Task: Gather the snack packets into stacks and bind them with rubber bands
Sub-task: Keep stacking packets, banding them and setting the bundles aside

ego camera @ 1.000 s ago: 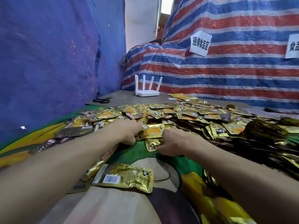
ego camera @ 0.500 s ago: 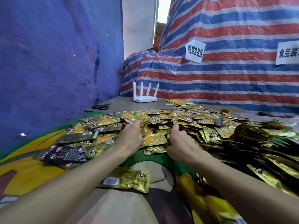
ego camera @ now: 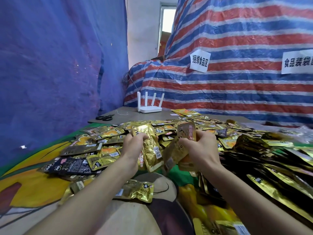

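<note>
A wide heap of gold snack packets [ego camera: 169, 128] covers the table in front of me. My left hand [ego camera: 133, 145] grips a few gold packets [ego camera: 151, 148], lifted above the heap and hanging down. My right hand [ego camera: 198, 146] grips another small bunch of gold and orange packets [ego camera: 182, 145], also raised. The two bunches hang side by side, a little apart. One gold packet [ego camera: 137, 192] lies alone on the cloth below my left forearm. A dark packet [ego camera: 72, 165] lies at the heap's left edge. I see no rubber band.
A white router [ego camera: 149, 108] with several antennas stands at the back. Black scissors [ego camera: 104, 117] lie at the back left. Blue tarp hangs left, striped tarp with paper signs [ego camera: 199, 62] behind. The colourful printed cloth [ego camera: 30, 180] covers the table's near part.
Both hands have risen out of the heap, each lifting a bunch of packets. Earlier they were pressed down among the packets on the table.
</note>
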The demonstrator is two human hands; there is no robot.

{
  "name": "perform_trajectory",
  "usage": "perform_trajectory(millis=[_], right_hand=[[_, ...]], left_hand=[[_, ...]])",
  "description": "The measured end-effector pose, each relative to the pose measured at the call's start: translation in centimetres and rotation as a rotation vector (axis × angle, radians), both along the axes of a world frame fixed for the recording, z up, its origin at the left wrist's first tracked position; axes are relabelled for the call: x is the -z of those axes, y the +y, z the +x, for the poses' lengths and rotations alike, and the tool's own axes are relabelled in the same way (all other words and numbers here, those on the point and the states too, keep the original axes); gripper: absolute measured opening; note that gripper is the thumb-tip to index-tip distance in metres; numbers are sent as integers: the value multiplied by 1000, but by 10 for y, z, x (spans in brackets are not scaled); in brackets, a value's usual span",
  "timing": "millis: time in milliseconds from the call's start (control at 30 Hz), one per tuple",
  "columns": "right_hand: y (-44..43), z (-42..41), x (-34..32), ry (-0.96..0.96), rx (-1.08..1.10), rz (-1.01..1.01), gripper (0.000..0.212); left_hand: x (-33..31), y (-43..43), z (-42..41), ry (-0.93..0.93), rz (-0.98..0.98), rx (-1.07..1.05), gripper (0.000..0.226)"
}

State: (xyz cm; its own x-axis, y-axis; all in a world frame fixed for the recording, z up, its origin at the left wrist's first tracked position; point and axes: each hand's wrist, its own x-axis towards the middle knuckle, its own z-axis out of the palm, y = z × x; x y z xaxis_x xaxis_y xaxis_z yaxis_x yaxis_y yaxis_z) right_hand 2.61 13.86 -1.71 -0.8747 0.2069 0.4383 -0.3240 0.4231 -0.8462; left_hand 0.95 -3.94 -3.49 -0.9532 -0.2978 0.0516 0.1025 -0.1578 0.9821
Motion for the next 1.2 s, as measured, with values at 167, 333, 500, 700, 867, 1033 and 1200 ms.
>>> perform_trajectory(millis=[167, 333, 500, 700, 867, 1033, 1200], right_hand=[[-7, 4, 13, 35, -79, -204, 20], [-17, -2, 27, 43, -174, -259, 16], [-27, -12, 32, -31, -220, -388, 13], [-43, -12, 29, -199, -292, -594, 38], [-58, -6, 28, -253, -524, -675, 76], [-70, -12, 20, -320, -416, -475, 49], [-76, -20, 22, -289, -340, -382, 30]], left_hand=[[5, -4, -1, 67, 277, 188, 17], [13, 9, 9, 260, -51, 215, 50], [29, 34, 16, 407, -198, 391, 81], [33, 36, 14, 362, -280, 269, 87], [38, 31, 7, 305, -81, 331, 83], [38, 28, 6, 274, 152, 276, 70], [37, 20, 8, 319, 100, 81, 90]])
